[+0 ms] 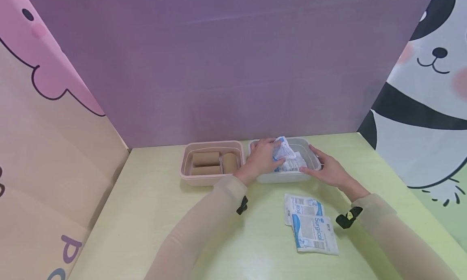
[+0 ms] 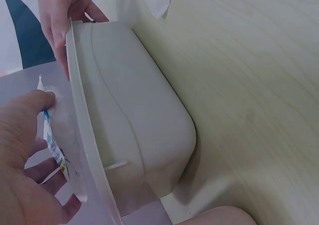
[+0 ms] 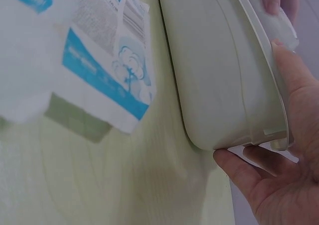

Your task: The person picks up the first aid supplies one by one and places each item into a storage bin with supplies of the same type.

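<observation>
Under both my forearms stretches the pale green surface (image 1: 153, 215), the biggest thing I can see, with a purple wall behind it and cartoon panels at either side. Just left of my left hand (image 1: 260, 158) sits the pink bin (image 1: 189, 176), holding tan rolls (image 1: 206, 159) laid side by side. Between my two hands stands the clear bin (image 1: 313, 160), pressed up beside the pink one. My left hand reaches over its near left rim, fingers and thumb curled round a white and blue gauze packet (image 1: 283, 149) that I hold above the bin's inside; the left wrist view shows my thumb pinching the packet's edge against the bin's inner wall. More packets (image 1: 292, 165) lie in the bin just below that one. My right hand (image 1: 330, 170) rests against the bin's right side, fingers fairly straight along the rim and outer wall, with the thumb near the front corner; it steadies the bin rather than gripping anything, and the right wrist view shows the fingers under the rim's lip. Nearer to me than my right hand, just off its wrist, two surgical packets (image 1: 310, 227) lie flat on the surface, overlapping, apart from the clear bin.
</observation>
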Motion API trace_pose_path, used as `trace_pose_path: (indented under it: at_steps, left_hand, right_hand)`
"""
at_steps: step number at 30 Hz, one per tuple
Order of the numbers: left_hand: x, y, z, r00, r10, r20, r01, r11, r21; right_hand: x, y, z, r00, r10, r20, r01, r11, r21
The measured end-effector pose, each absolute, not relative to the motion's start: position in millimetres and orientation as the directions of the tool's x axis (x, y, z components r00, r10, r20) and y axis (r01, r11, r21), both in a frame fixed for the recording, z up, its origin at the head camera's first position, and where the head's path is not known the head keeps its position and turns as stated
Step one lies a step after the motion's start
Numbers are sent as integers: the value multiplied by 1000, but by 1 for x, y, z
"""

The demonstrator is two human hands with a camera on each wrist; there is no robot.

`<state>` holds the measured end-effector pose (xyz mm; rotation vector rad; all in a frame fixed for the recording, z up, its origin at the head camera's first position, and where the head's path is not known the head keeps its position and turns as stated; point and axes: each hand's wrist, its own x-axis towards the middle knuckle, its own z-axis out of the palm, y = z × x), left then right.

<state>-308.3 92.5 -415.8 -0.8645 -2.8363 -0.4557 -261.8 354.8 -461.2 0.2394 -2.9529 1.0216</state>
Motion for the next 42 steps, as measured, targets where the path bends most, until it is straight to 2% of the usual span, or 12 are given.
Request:
trace_pose_path:
  at_steps: [12, 35, 42]
  left_hand:
    - [-311, 96, -422, -825, 528, 201, 563, 798, 217]
    - [-312, 102, -432, -850, 505, 149, 527, 809, 261]
    - [-313, 101, -433, -846, 506, 168, 534, 800, 276]
  right_hand:
    - [-261, 355, -461, -989, -135, 64, -145, 772, -618]
    - [-258, 352, -461, -989, -126, 71, -143, 778, -611]
    - [-259, 353, -461, -988, -128, 86, -153, 784, -602]
